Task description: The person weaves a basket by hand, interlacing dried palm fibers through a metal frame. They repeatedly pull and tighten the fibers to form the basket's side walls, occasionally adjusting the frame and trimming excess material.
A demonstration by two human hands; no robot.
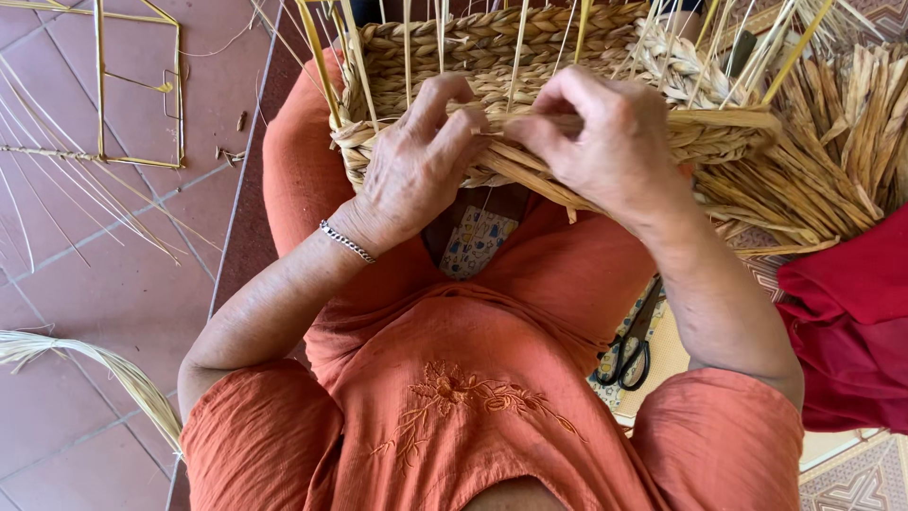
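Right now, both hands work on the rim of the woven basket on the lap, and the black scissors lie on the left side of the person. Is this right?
Not quite. The head view shows the black scissors on the person's right side, beside the right arm. The rest holds: the left hand and the right hand both work on the rim of the woven basket on the lap.

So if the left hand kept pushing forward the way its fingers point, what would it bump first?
The left hand already touches the tan braided straw basket; pushed further, its fingers would probably just press into that woven wall.

The basket (530, 57) rests on the lap, scissors (632, 343) at its right, loose straw (832, 142) farther right.
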